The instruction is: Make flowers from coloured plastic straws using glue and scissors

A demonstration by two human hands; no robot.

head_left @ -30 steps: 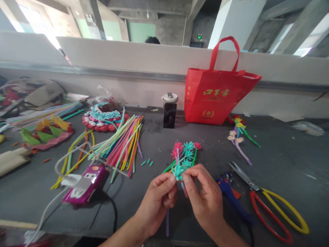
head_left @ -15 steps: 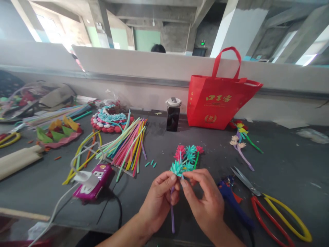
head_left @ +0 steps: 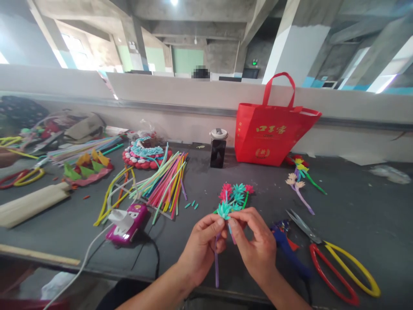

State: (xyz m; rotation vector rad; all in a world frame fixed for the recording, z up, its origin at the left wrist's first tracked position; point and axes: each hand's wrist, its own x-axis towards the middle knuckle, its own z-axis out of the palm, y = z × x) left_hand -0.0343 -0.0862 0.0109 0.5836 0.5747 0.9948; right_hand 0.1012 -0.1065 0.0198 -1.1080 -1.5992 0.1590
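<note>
My left hand (head_left: 201,249) & right hand (head_left: 254,247) both pinch the flower (head_left: 223,210), fingers (head_left: 211,224) narrow on it, its stem (head_left: 216,269) hanging below the fingers, over tabletop (head_left: 355,206). Scissors (head_left: 335,262) lie right of the fingers, apart.

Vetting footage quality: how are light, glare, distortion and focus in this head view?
Head view: windows at upper left blown out by daylight; wide lens bows the partition wall; left hand, right hand and teal flower sharp, softly lit; a pixelated patch behind the wall.

Left hand (head_left: 201,249), right hand (head_left: 258,252) bare; forearms bare to frame edge; dark garment below
</note>
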